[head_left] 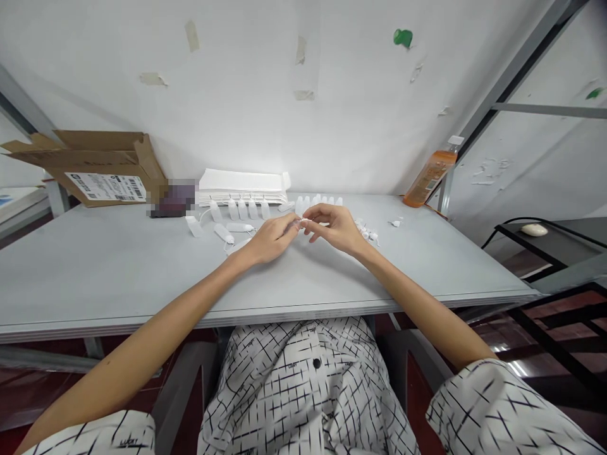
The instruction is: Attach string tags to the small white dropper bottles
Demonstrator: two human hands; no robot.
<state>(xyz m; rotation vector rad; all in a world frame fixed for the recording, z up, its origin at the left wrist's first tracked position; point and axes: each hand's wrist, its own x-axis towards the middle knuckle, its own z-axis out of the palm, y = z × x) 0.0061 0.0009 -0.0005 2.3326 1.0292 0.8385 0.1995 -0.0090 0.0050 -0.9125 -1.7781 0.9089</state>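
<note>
My left hand (275, 239) is closed around a small translucent squeeze bottle, mostly hidden by the fingers. Its fingertips meet those of my right hand (336, 227) just above the table. Between thumb and finger, the right hand pinches a small white plastic piece (304, 220) at the bottle's end; its exact shape is too small to tell. Behind the left hand stand several upright squeeze bottles (243, 208) with thin tips. More bottles (224, 233) lie on their sides nearer to me. Small white caps (368, 234) are heaped beyond the right wrist.
On the grey table (118, 272), an open cardboard box (109, 170) stands at the left. A stack of white sheets or trays (241, 183) is against the wall. Another group of bottles (306, 203) stands behind my hands. An orange drink bottle (431, 177) leans at the right.
</note>
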